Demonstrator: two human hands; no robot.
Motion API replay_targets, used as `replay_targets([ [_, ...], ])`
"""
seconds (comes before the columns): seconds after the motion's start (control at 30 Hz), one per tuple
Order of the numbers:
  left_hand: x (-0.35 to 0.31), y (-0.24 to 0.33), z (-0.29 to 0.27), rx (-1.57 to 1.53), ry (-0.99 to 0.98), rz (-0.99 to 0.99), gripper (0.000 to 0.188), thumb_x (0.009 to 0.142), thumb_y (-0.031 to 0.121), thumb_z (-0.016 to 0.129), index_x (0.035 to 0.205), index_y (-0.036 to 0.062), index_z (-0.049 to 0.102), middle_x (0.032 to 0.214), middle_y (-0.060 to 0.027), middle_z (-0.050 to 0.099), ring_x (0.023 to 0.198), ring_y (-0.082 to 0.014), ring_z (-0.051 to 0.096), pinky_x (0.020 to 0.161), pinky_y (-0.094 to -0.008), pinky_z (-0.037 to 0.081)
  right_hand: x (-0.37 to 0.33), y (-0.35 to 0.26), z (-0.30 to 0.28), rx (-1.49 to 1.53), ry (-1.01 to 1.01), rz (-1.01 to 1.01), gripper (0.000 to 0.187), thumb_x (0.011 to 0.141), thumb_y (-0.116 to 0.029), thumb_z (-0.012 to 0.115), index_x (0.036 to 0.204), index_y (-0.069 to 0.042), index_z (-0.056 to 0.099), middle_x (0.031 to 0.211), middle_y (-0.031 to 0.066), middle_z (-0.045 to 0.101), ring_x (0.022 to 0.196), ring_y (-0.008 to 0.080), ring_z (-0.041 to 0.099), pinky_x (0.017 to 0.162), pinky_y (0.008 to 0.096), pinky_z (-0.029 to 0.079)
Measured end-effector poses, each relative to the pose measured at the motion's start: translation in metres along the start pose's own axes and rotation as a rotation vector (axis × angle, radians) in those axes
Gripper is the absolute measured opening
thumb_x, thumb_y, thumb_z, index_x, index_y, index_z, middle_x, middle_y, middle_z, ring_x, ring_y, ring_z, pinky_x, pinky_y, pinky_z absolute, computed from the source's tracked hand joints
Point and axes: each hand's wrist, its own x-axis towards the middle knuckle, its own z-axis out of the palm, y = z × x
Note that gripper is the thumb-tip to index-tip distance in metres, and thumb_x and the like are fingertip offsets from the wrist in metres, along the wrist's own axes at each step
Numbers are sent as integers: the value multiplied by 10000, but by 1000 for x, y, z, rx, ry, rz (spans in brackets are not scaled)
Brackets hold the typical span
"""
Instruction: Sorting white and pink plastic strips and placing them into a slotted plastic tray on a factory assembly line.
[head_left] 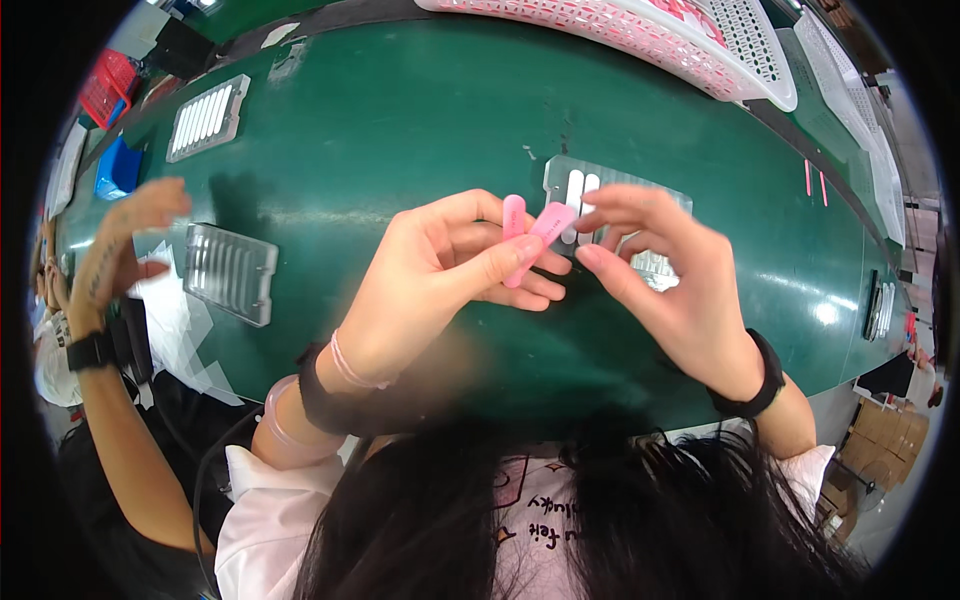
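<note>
My left hand [440,250] pinches two flat pink strips with rounded ends between thumb and fingers. One pink strip [513,213] points away from me, and the other pink strip [553,222] crosses it, tilted to the right. Dark print marks both. Just right of them, my right hand [685,265] is open, thumb and index finger apart with nothing seen between them. Behind and partly under that hand lies a clear ribbed plastic tray [557,172] on the green table. White strips [574,200] stand in its slots; the hand hides the rest.
At the left, a co-worker's hand [125,240] is raised near a clear ribbed tray [230,275]. Farther back lies a tray of white strips [207,118]. A white perforated basket [620,40] holding pink items stands at the back. Two pink strips [808,178] lie far right.
</note>
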Motion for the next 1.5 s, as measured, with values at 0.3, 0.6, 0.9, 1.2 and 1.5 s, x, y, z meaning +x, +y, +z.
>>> replay_targets([
  [0.3, 1, 3, 1, -1, 8, -42, 141, 848, 100, 488, 896, -31, 512, 894, -180, 593, 758, -257, 619, 655, -310, 526, 13, 6, -20, 574, 188, 227, 84, 801, -2, 526, 843, 64, 552, 758, 130, 602, 661, 143, 585, 604, 241, 478],
  [0.6, -4, 1, 10, 7, -47, -36, 169, 843, 85, 485, 932, -54, 518, 868, -176, 599, 752, -256, 620, 649, -315, 527, 8, -1, -12, 699, -2, 377, 93, 794, -6, 534, 838, 71, 562, 769, 150, 611, 661, 161, 605, 578, 230, 498],
  [0.9, -4, 5, 6, 3, 19, -34, 160, 836, 86, 493, 898, -59, 519, 844, -193, 604, 719, -259, 624, 635, -314, 527, 7, 26, -17, -527, 145, -364, 118, 686, 26, 552, 798, 1, 523, 809, 98, 556, 713, 221, 562, 628, 265, 474],
  [1.2, -5, 3, 4, -19, 2, -27, 148, 833, 78, 498, 898, -54, 522, 839, -189, 606, 716, -257, 626, 625, -308, 527, -23, 14, 0, -732, -103, -322, 268, 629, -22, 568, 892, 23, 537, 838, 85, 561, 849, 244, 523, 735, 342, 439],
  [1.5, -3, 4, 6, -12, -37, -108, 236, 830, 79, 504, 1022, -59, 504, 934, -199, 583, 716, -247, 627, 622, -288, 531, 2, 0, -1, 649, 153, 258, 87, 771, -9, 577, 830, 51, 559, 760, 97, 604, 701, 120, 588, 628, 212, 490],
])
